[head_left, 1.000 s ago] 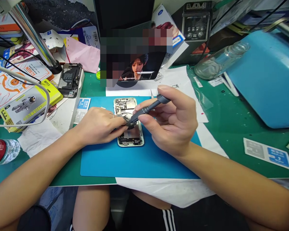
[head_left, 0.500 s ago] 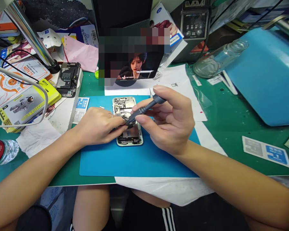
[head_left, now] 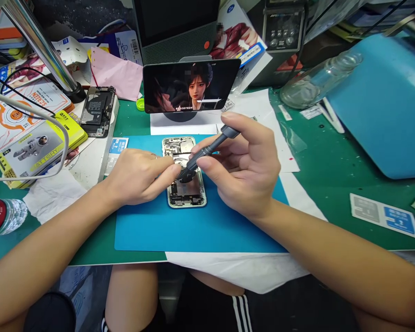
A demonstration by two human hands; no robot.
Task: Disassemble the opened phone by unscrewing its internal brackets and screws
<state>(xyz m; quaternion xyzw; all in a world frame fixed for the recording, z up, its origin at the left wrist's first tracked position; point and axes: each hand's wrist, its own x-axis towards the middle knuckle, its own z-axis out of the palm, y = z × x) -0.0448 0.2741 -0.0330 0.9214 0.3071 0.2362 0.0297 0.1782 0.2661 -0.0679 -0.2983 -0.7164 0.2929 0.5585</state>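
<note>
An opened phone (head_left: 186, 197), its inner parts bare, lies upright on a blue mat (head_left: 193, 233). My right hand (head_left: 249, 173) grips a dark grey screwdriver (head_left: 210, 150) with the thumb and fingers, the index finger bent over its top end. The tool slants down to the left over the middle of the phone, and its tip is hard to see. At the phone's left side, my left hand (head_left: 138, 177) has its thumb and index finger closed near the screwdriver's lower end. Whatever they pinch, if anything, is too small to make out.
A propped phone (head_left: 190, 87) playing a video stands behind the mat. Another opened phone (head_left: 97, 113) and a yellow battery box (head_left: 41, 150) lie left, a bottle (head_left: 7, 216) nearer. To the right are a glass jar (head_left: 318, 80), a blue board (head_left: 383, 124) and a label card (head_left: 383, 215).
My left fingers have drawn back slightly to the left from the screwdriver's lower end. My right hand keeps its grip on the screwdriver. The camera view has shifted slightly.
</note>
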